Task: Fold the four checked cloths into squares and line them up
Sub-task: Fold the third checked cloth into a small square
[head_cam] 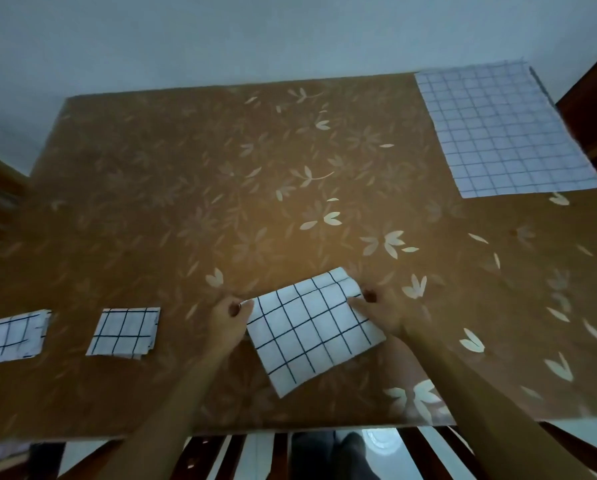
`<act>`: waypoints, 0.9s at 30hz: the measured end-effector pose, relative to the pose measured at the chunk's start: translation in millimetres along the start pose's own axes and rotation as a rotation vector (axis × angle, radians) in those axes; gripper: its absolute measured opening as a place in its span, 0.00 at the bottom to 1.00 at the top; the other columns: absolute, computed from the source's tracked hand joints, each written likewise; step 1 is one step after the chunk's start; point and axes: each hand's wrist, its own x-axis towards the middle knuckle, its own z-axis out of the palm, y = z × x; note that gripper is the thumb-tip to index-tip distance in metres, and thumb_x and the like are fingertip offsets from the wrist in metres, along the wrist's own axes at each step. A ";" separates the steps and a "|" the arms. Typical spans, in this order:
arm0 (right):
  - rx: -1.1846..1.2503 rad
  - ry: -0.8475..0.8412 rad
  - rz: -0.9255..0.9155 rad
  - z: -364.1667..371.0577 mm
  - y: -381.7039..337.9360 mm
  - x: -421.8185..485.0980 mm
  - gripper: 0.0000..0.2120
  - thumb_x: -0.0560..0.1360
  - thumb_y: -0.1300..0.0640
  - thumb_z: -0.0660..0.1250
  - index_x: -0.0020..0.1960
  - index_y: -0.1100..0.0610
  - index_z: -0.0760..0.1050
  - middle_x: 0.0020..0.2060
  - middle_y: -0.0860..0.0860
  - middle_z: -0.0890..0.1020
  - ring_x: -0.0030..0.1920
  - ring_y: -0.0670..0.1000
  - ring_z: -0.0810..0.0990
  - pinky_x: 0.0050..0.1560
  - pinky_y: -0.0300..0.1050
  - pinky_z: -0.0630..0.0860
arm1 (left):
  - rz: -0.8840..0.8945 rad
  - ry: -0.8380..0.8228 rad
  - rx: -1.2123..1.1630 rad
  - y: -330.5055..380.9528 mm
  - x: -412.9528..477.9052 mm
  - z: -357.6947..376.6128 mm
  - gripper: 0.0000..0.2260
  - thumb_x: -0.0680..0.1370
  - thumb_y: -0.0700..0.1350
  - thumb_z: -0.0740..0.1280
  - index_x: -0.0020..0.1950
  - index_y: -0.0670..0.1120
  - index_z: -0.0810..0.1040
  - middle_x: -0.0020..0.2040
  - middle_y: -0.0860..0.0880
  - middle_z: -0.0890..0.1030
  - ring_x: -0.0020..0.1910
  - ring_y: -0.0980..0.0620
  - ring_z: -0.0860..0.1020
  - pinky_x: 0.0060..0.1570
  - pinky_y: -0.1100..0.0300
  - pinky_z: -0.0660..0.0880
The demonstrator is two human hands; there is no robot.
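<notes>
Half-folded rectangular checked cloth (312, 329) between both hands

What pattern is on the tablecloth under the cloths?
Brown tablecloth with pale flower and leaf prints, seen best in the head view.

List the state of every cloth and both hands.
Far-left cloth: folded square, flat.
Second cloth: folded square, flat.
Middle cloth: part-folded, skewed, held.
Far-right cloth: unfolded, flat.
Left hand: pinching middle cloth's corner.
Right hand: gripping its far edge.
</notes>
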 end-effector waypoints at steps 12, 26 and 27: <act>-0.711 0.295 -0.654 84.5 -26.4 22.7 0.29 0.72 0.60 0.65 0.73 0.60 0.69 0.75 0.57 0.68 0.74 0.57 0.68 0.72 0.51 0.66 | 0.866 -0.075 0.779 -7.3 -24.4 69.9 0.24 0.83 0.51 0.51 0.75 0.40 0.67 0.76 0.40 0.67 0.77 0.43 0.64 0.73 0.42 0.62; -0.843 0.192 -0.382 40.3 -5.1 73.6 0.31 0.83 0.40 0.39 0.81 0.53 0.42 0.81 0.53 0.42 0.80 0.52 0.40 0.79 0.56 0.44 | 0.702 -0.161 0.827 -31.8 -26.8 44.5 0.35 0.80 0.67 0.52 0.82 0.55 0.45 0.81 0.42 0.39 0.80 0.43 0.39 0.78 0.43 0.46; -0.839 0.184 -0.378 38.6 -7.3 72.0 0.31 0.83 0.40 0.39 0.81 0.53 0.43 0.81 0.53 0.43 0.80 0.53 0.41 0.79 0.57 0.45 | 0.700 -0.155 0.822 -29.2 -27.4 42.7 0.34 0.80 0.67 0.52 0.82 0.54 0.49 0.82 0.42 0.42 0.81 0.42 0.41 0.78 0.43 0.46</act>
